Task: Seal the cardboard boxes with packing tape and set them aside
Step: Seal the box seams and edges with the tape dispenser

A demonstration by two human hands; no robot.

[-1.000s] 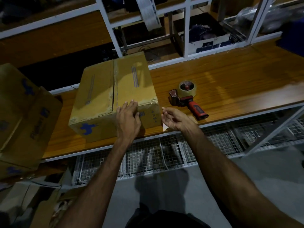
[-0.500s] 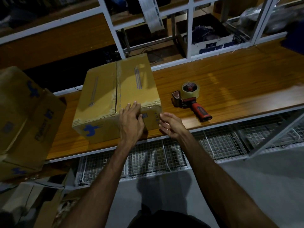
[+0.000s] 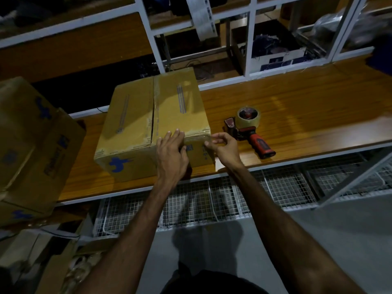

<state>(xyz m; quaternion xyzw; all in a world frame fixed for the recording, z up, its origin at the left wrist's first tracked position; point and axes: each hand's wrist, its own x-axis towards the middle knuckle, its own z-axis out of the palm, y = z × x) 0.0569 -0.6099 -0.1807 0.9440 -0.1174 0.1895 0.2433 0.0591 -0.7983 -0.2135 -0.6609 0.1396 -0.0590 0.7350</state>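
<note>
A brown rectangular cardboard box (image 3: 154, 122) is sitting on the near-left part of a polished orange-brown wooden workbench (image 3: 297, 111), its long axis running away from the person toward the white metal shelving frame (image 3: 252, 39) behind. Its top flaps are lying closed, with clear tape glinting along the centre seam and the near edge. A blue animal-shaped logo is showing on the near face; the small print beside it is too blurred to read. The left hand (image 3: 171, 153) is lying flat over the box's near top edge, fingers straight and pressing down. The right hand (image 3: 222, 147) is touching the box's near right corner, fingers curled and pinching at the tape there. Just beside that hand, a red-handled tape dispenser with a roll of clear tape (image 3: 248, 128) is resting on the bench, handle pointing toward the person. More brown cardboard boxes with blue printing (image 3: 36, 145) are standing stacked at the left. A white wire-mesh rack (image 3: 212, 202) is sitting under the bench above a grey floor, in dim light.
</note>
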